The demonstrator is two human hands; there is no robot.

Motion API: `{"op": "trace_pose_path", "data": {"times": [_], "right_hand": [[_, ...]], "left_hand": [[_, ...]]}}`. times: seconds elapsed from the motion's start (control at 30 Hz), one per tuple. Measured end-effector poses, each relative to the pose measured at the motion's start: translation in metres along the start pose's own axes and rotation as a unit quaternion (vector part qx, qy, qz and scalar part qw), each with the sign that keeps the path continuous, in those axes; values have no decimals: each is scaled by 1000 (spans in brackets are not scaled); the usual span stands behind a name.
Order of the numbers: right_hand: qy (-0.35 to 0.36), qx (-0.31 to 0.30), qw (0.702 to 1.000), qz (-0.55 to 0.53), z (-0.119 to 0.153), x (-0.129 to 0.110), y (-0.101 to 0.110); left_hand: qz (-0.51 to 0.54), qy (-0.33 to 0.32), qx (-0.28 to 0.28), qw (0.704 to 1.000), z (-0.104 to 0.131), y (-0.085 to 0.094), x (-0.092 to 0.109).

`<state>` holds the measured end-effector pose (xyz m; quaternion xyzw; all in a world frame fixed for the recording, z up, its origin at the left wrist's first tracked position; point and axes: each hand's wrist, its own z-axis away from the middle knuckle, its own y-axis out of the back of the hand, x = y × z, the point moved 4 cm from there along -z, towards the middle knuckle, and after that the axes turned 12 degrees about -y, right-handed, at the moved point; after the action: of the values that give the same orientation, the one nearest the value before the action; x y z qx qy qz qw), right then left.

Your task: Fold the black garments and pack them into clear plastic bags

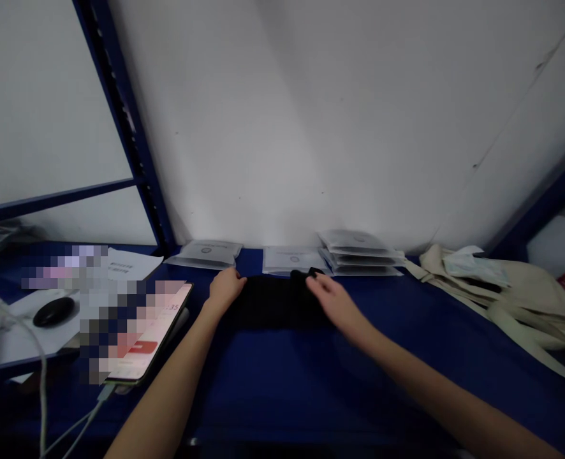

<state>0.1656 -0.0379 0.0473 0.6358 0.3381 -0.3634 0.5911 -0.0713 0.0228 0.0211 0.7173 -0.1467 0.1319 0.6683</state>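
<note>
A piece of black cloth (277, 305) lies spread across the blue tabletop in front of me; its exact kind of garment does not show. My left hand (226, 288) grips its far left corner, fingers closed. At the far right edge my right hand (329, 296) pinches a bunched part of the same cloth. Just behind the cloth lie a flat packet (289, 259) in frosted plastic and, to its right, a stack of similar packets (361, 245). Another frosted packet (206, 253) rests beyond my left hand.
On the left a phone (143, 344) with a lit screen is plugged into a white cable (43, 395). A black mouse (54, 312) sits on white papers (120, 271). Beige cloth straps (526, 299) lie heaped at the right. A white wall (311, 127) rises behind the blue table (273, 389).
</note>
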Motion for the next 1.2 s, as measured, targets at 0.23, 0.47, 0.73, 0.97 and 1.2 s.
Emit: {"op": "trace_pose_path", "data": {"times": [0.23, 0.47, 0.73, 0.97, 1.2], "right_hand": [[185, -65, 933, 303, 29, 1, -59], [137, -142, 948, 250, 16, -20, -20], [278, -196, 895, 289, 6, -8, -21], [264, -227, 884, 311, 8, -4, -21], [264, -218, 895, 286, 14, 0, -16]], "left_hand": [[-9, -9, 15, 1000, -1, -2, 1], [-31, 9, -6, 999, 5, 6, 3], [-58, 35, -175, 982, 34, 15, 11], [-88, 31, -199, 976, 36, 14, 17], [-84, 13, -195, 977, 33, 14, 16]]}}
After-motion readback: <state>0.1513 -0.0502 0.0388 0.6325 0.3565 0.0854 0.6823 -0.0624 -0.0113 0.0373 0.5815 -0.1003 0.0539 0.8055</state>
